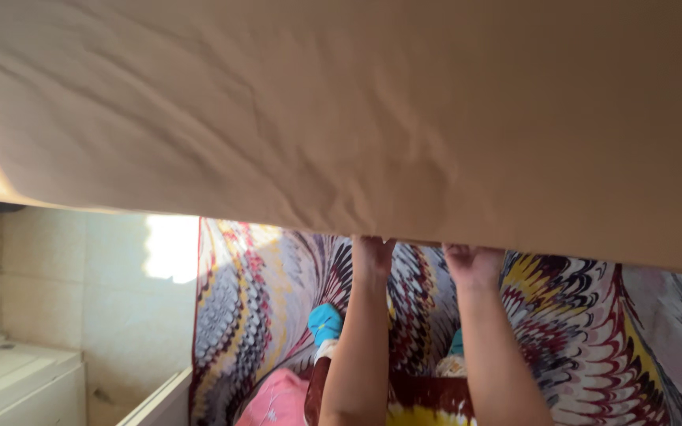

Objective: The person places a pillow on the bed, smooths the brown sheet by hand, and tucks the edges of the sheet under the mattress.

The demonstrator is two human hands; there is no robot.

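Two hands hold up a tan sheet by its lower edge

Both hands are raised, side by side, at the bottom edge of a large tan sheet [372, 110] that fills the upper two thirds of the view. The left hand [372, 254] meets the edge just left of centre, and the right hand [474, 264] meets it a little to the right, the two near each other but apart. Fingertips of both disappear behind or into the fabric edge, so each grip looks closed on the sheet, though the exact pinch of the fingers cannot be made out. Both forearms rise bare from the bottom of the frame.

The tan sheet hangs spread out and lightly creased, its lower edge running in a slant from the left side down toward the right. A bright patch of sunlight lies on its far left part.

Behind the hands and below the sheet hangs a patterned cloth [593, 339] with a marbled, feathered print in dark red, yellow, grey and white. Low between the forearms show a blue patch [325, 322] and a pink piece of fabric [278, 398]; what they belong to cannot be told.

At the left stands a pale tiled wall [65, 268] with a sunlit square on it, and a pale ledge [9, 379] sits in the lower left corner.
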